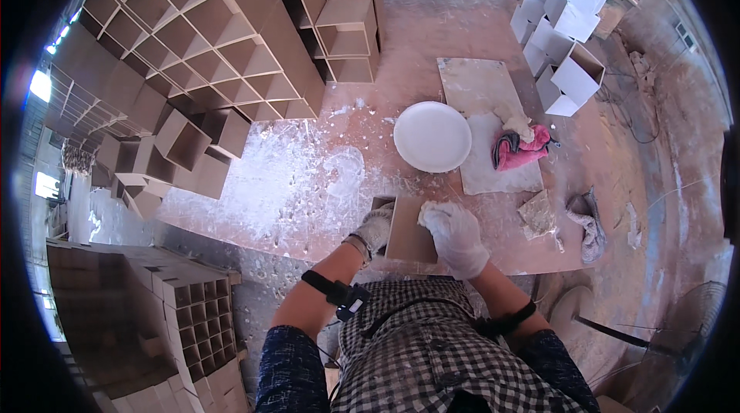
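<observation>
Your checkered garment point(432, 344) is filling the foreground while your left grip point(375, 230) is clamping the brown box point(411, 233) near the front edge of the counter point(532, 251), and your right grip point(456, 240), its closure unclear, is touching the box's right side, so uneven pushing is risking a slip.
</observation>
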{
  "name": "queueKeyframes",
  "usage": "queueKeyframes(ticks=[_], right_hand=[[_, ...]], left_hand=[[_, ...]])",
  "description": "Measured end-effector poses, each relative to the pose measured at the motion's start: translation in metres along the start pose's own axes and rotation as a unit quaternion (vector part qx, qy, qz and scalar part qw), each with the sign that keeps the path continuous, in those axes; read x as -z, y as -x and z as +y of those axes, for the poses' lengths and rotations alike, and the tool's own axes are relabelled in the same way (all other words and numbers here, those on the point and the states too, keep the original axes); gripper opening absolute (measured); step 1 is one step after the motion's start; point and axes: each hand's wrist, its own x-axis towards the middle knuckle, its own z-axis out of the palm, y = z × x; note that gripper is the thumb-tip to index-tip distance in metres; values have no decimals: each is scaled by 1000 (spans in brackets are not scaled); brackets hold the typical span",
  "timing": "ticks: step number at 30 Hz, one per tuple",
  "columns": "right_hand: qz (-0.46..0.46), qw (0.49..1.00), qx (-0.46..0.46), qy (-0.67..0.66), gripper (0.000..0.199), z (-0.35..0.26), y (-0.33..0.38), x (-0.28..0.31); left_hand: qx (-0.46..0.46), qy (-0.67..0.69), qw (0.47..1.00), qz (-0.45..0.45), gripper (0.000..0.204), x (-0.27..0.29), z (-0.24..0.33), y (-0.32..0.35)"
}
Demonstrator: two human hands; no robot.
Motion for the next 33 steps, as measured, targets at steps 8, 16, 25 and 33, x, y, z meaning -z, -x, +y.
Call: queueKeyframes(ticks=[8,16,25,33], right_hand=[[-129,984,10,120,11,-13,22,-5],[122,990,50,42,3,16,-35,-7],[-84,993,32,73,9,-7,26,-3],[-147,976,46,156,9,1,11,5]], left_hand=[[77,402,909,78,39,-50,-73,-29],[-119,-113,983,81,45,-37,-71,-20],[-65,61,993,77,40,-36,-65,-9],[-18,39,999,20,40,-20,-38,2]])
